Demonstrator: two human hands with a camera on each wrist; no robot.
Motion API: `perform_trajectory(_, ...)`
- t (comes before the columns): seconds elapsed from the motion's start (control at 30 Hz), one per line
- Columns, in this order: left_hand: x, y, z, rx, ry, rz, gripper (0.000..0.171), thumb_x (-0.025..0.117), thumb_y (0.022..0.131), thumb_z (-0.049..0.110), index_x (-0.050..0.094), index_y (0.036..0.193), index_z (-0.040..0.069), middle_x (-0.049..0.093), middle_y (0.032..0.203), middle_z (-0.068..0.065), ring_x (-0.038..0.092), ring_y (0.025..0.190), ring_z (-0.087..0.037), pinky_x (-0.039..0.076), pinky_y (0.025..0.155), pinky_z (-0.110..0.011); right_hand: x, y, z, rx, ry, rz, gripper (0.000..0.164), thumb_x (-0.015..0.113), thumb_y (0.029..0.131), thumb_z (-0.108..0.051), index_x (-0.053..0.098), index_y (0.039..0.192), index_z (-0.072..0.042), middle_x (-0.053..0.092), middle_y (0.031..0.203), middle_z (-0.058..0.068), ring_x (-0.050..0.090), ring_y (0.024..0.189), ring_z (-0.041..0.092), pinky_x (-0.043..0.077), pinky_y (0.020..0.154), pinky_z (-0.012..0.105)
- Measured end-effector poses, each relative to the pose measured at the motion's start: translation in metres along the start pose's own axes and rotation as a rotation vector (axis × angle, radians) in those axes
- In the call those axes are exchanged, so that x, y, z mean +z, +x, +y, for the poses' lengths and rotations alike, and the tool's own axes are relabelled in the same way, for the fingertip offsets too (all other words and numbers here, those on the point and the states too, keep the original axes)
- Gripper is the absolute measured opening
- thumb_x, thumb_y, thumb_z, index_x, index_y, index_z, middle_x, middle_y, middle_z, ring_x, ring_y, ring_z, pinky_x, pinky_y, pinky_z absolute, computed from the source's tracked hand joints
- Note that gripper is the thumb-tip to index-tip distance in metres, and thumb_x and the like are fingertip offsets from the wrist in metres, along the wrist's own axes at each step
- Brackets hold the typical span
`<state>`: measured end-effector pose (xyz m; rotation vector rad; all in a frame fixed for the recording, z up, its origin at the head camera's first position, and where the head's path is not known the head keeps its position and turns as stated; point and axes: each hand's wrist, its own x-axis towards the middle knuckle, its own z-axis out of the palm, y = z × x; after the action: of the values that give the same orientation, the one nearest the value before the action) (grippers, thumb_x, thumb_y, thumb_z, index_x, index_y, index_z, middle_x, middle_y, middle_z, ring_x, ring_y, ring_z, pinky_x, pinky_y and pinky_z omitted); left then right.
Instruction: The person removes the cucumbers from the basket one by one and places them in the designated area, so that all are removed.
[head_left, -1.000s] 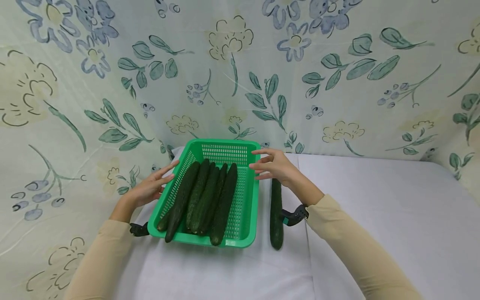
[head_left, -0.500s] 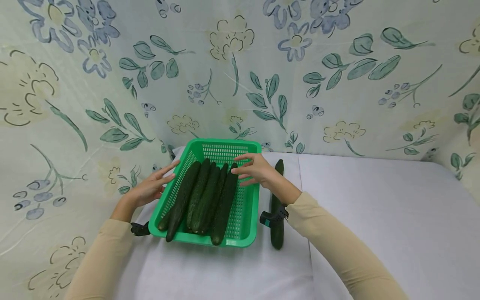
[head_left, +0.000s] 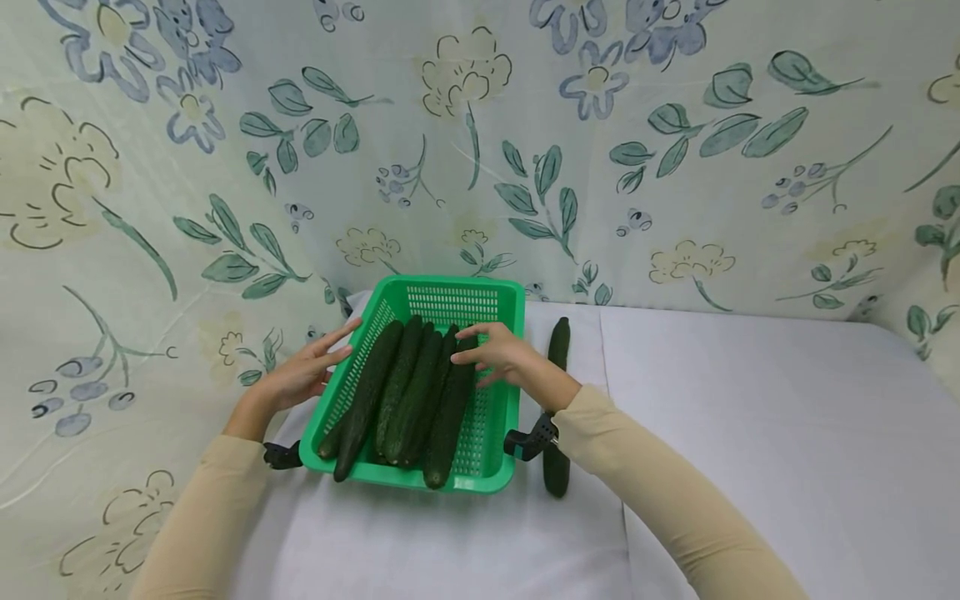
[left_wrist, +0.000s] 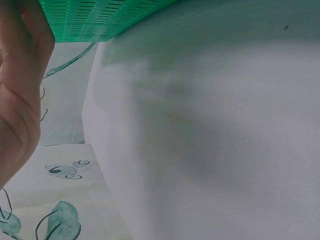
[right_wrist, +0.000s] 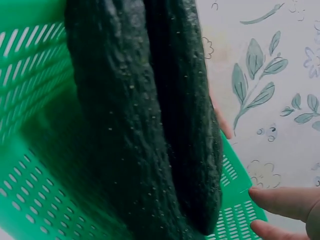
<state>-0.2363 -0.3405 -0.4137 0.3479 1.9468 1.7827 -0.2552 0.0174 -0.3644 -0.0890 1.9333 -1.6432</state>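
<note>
A green plastic basket (head_left: 480,483) with slotted walls holds several dark green cucumbers lying lengthwise. My left hand (head_left: 300,375) rests its extended fingers along the basket's left side; the left wrist view shows that hand (left_wrist: 20,95) beside the slotted wall. Over the basket's right half, my right hand (head_left: 504,354) reaches in with fingers spread, fingertips overlapping the upper end of the rightmost cucumber (head_left: 447,433). In the right wrist view, its fingers (right_wrist: 282,200) stand apart to the right of two large cucumbers (right_wrist: 115,105), grasping nothing.
One more cucumber (head_left: 557,475) lies on the white tablecloth (head_left: 720,400) right of the basket, partly behind my right wrist. Floral cloth (head_left: 450,167) hangs behind the table and along its left side. Each wrist wears a black camera mount (head_left: 531,440).
My right hand has moved left and slightly toward me, from the basket's right rim to over the rightmost cucumber. The left hand and the basket have stayed in place.
</note>
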Motion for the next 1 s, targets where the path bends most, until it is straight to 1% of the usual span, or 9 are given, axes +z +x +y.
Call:
perform_trajectory(0.03, 0.0, 0.0, 0.0, -0.005, 0.0, 0.007, 0.058, 0.035, 0.112, 0.023, 0.01, 0.162, 0.031, 0.059, 0.131, -0.002, 0.067, 0.081, -0.014, 0.056, 0.067, -0.029, 0.001, 0.001, 0.001, 0.009, 0.002, 0.004, 0.048, 0.069, 0.095, -0.005, 0.055, 0.14, -0.006, 0.017, 0.159, 0.024, 0.038, 0.133, 0.052, 0.049, 0.09, 0.059)
perform_trajectory(0.1, 0.001, 0.0, 0.0, -0.011, 0.005, 0.014, 0.058, 0.036, 0.111, 0.024, 0.01, 0.162, 0.032, 0.059, 0.13, -0.002, 0.066, 0.079, -0.013, 0.055, 0.066, -0.028, 0.004, 0.001, 0.002, 0.03, 0.013, 0.01, 0.05, 0.069, 0.095, -0.004, 0.052, 0.142, -0.006, 0.017, 0.159, 0.024, 0.035, 0.135, 0.053, 0.047, 0.093, 0.061)
perform_trajectory(0.23, 0.001, 0.001, 0.001, -0.011, 0.008, 0.019, 0.057, 0.035, 0.111, 0.024, 0.01, 0.162, 0.033, 0.058, 0.13, -0.003, 0.064, 0.076, -0.012, 0.054, 0.064, -0.027, 0.009, 0.001, 0.005, 0.067, 0.038, 0.007, 0.054, 0.067, 0.096, -0.004, 0.047, 0.146, -0.004, 0.02, 0.157, 0.027, 0.031, 0.137, 0.054, 0.042, 0.096, 0.064)
perform_trajectory(0.37, 0.001, 0.001, 0.0, -0.011, 0.007, 0.018, 0.058, 0.035, 0.111, 0.024, 0.01, 0.162, 0.033, 0.058, 0.131, -0.003, 0.065, 0.077, -0.013, 0.055, 0.064, -0.027, 0.012, 0.004, 0.009, 0.099, 0.077, -0.009, 0.055, 0.065, 0.097, -0.002, 0.043, 0.147, -0.003, 0.018, 0.158, 0.027, 0.027, 0.138, 0.055, 0.039, 0.097, 0.066)
perform_trajectory(0.53, 0.001, 0.001, 0.001, -0.009, 0.006, 0.021, 0.058, 0.035, 0.112, 0.023, 0.01, 0.162, 0.032, 0.057, 0.132, -0.003, 0.068, 0.084, -0.015, 0.057, 0.067, -0.03, 0.015, 0.006, 0.012, 0.121, 0.119, -0.025, 0.057, 0.063, 0.097, 0.001, 0.041, 0.149, -0.002, 0.014, 0.159, 0.028, 0.023, 0.138, 0.058, 0.039, 0.096, 0.068)
perform_trajectory(0.77, 0.0, 0.002, -0.001, -0.011, 0.006, 0.02, 0.057, 0.035, 0.111, 0.023, 0.01, 0.162, 0.032, 0.056, 0.133, -0.003, 0.069, 0.085, -0.016, 0.057, 0.069, -0.032, 0.018, 0.007, 0.014, 0.138, 0.135, -0.019, 0.059, 0.062, 0.096, 0.005, 0.039, 0.15, -0.003, 0.011, 0.159, 0.028, 0.025, 0.134, 0.062, 0.041, 0.093, 0.068)
perform_trajectory(0.87, -0.001, 0.002, -0.002, -0.006, 0.004, 0.016, 0.057, 0.035, 0.112, 0.022, 0.01, 0.162, 0.032, 0.056, 0.134, -0.003, 0.069, 0.085, -0.016, 0.057, 0.068, -0.031, 0.02, 0.007, 0.016, 0.136, 0.138, -0.022, 0.061, 0.062, 0.096, 0.006, 0.037, 0.151, -0.003, 0.012, 0.159, 0.028, 0.027, 0.133, 0.063, 0.042, 0.092, 0.068)
perform_trajectory(1.0, -0.001, 0.002, -0.002, -0.005, 0.007, 0.011, 0.057, 0.034, 0.112, 0.022, 0.01, 0.162, 0.032, 0.057, 0.133, -0.003, 0.068, 0.084, -0.015, 0.057, 0.068, -0.031, 0.022, 0.007, 0.018, 0.126, 0.135, -0.034, 0.065, 0.061, 0.096, 0.006, 0.032, 0.153, -0.003, 0.014, 0.157, 0.029, 0.029, 0.13, 0.065, 0.043, 0.09, 0.068)
